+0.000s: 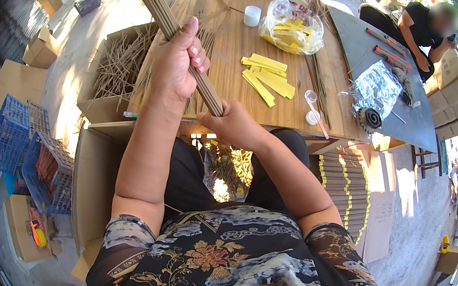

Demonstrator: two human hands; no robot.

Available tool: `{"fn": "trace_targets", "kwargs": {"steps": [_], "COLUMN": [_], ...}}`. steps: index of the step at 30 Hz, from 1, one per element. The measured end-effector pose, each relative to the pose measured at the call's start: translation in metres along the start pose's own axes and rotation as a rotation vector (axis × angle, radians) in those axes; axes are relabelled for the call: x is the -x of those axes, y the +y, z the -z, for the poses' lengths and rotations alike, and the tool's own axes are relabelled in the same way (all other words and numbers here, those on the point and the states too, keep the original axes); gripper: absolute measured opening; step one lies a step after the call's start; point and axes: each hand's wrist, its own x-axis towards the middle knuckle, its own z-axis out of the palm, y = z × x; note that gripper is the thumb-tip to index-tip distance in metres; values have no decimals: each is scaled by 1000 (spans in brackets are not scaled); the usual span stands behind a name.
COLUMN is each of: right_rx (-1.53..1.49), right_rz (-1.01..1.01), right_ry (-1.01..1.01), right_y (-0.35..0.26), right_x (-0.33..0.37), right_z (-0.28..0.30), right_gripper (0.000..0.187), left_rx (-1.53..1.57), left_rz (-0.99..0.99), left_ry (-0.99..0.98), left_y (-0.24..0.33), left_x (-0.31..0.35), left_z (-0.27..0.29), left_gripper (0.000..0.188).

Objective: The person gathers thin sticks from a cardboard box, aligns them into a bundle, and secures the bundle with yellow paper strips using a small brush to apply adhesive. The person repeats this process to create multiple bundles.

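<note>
A tight bundle of thin brown incense sticks (208,92) slants across in front of me, its upper end leaning to the left. My left hand (175,62) is wrapped round its middle, thumb and fingers closed. At the lower end my right hand (233,126) is closed on the sticks, with its thumb against them and most of its fingers hidden. Beyond my hands, flat yellow paper strips (268,78) lie on the wooden table (229,37). A clear plastic bag (291,26) holds more yellow strips.
Left of the table, a cardboard box (123,61) holds many loose sticks. Blue crates (46,174) stand farther left. Yellow-banded stick bundles (346,191) lie at lower right. On the table are a white cup (251,16) and a small lidded pot (312,117). Two other people sit beyond.
</note>
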Motion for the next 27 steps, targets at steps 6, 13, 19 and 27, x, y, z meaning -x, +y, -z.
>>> {"fn": "trace_targets", "kwargs": {"steps": [6,13,19,27], "right_rx": [2,505,549,411], "right_rz": [-120,69,158,427], "right_ry": [-71,343,477,386], "right_y": [-13,1,17,34], "right_x": [9,7,3,-37], "right_z": [6,-8,-6,23], "right_gripper": [21,26,24,21], "left_rx": [5,-97,-129,-243], "left_rz": [-15,-83,-135,-402], "left_ry": [-22,148,184,-45], "left_y": [9,4,-3,-7], "left_x": [0,4,7,17], "left_z": [-5,-11,-19,-35], "left_gripper": [27,27,28,24]}}
